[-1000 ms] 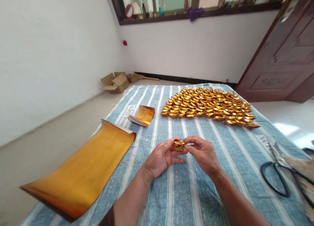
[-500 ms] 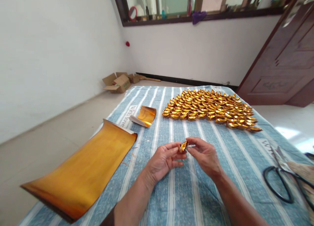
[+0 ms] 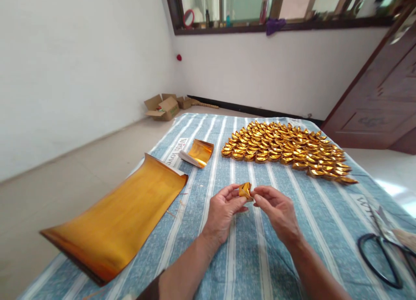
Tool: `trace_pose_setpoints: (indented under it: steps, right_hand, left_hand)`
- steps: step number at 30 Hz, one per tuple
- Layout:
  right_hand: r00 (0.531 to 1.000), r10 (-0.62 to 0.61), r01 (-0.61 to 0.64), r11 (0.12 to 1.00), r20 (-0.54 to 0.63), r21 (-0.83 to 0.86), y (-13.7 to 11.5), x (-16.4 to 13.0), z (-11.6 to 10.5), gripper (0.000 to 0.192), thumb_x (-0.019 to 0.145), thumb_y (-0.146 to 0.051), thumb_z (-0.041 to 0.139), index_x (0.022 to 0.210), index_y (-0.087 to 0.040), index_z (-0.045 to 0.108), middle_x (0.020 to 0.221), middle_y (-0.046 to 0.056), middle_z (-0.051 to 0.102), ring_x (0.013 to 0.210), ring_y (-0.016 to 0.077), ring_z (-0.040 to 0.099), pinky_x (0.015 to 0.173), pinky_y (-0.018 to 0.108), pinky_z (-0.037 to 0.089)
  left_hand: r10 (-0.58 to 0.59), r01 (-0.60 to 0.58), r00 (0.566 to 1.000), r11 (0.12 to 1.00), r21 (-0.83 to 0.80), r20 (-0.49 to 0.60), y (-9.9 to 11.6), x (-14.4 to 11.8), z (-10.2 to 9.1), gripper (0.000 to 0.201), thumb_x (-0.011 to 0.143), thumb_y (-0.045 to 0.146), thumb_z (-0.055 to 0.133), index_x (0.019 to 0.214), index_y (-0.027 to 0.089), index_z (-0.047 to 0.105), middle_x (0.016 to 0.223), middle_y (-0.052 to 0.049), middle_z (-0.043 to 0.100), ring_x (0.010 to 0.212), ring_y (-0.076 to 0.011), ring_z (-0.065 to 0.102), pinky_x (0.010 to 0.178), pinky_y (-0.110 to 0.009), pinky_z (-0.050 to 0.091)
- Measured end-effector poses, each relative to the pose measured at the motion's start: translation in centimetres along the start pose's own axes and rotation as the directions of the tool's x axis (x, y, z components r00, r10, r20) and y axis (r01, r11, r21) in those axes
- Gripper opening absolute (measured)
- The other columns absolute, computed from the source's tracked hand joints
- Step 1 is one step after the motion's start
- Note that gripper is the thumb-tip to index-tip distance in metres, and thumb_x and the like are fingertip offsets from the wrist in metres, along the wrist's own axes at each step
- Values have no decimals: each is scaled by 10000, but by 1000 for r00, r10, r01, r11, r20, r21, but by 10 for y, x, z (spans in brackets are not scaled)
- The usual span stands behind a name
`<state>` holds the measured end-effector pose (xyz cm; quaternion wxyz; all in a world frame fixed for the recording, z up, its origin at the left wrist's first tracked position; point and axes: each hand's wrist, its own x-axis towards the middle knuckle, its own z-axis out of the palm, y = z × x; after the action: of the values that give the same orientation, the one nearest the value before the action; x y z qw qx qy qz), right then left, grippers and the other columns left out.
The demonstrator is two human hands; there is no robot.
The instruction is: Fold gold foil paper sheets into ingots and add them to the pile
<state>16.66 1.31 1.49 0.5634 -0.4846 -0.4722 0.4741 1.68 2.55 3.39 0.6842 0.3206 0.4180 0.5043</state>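
Observation:
Both hands meet over the middle of the blue striped cloth. My left hand and my right hand pinch a small folded piece of gold foil paper between their fingertips, held just above the cloth. Beyond the hands lies a wide patch of several folded gold paper ingots, set in rows. A small stack of gold foil sheets lies to the left of the ingots. A big curled sheet of gold foil hangs over the table's left edge.
Black-handled scissors lie at the right edge of the cloth. Open cardboard boxes sit on the floor by the far wall. A brown door stands at the right, under a window sill with small items.
The folded gold piece has been turned between the fingertips and now stands more on edge. The view has shifted a little to the left; both hands stay together in the middle.

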Motion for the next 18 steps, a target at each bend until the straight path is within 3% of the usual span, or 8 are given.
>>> trace_pose_setpoints:
  steps: [4, 8, 18]
  right_hand:
    - [1000, 0, 2, 997, 24, -74, 0, -1, 1, 225, 754, -406, 720, 852, -205, 701, 827, 22, 703, 732, 158, 645, 688, 284, 507]
    - [999, -34, 36, 993, 25, -110, -1, 0, 2, 207, 768, -405, 695, 804, -202, 713, 811, 26, 701, 724, 164, 640, 694, 292, 505]
    - [998, -62, 64, 962, 18, -266, 1, 8, -11, 216, 798, -409, 634, 784, -200, 687, 790, 31, 696, 724, 185, 633, 698, 314, 501]
  left_hand:
    - [90, -86, 993, 995, 55, -82, -2, -1, 4, 462, 635, 155, 777, 1063, 127, 606, 997, -86, 707, 804, -187, 688, 640, -251, 553]
    - [91, -84, 989, 994, 70, -114, -4, -2, 6, 543, 608, 145, 777, 1118, 133, 590, 966, -76, 705, 800, -199, 693, 638, -255, 540]
    - [9, -5, 999, 997, 75, -47, -6, -1, 2, 594, 585, 117, 773, 1151, 135, 594, 1057, -104, 694, 919, -231, 673, 673, -256, 519]
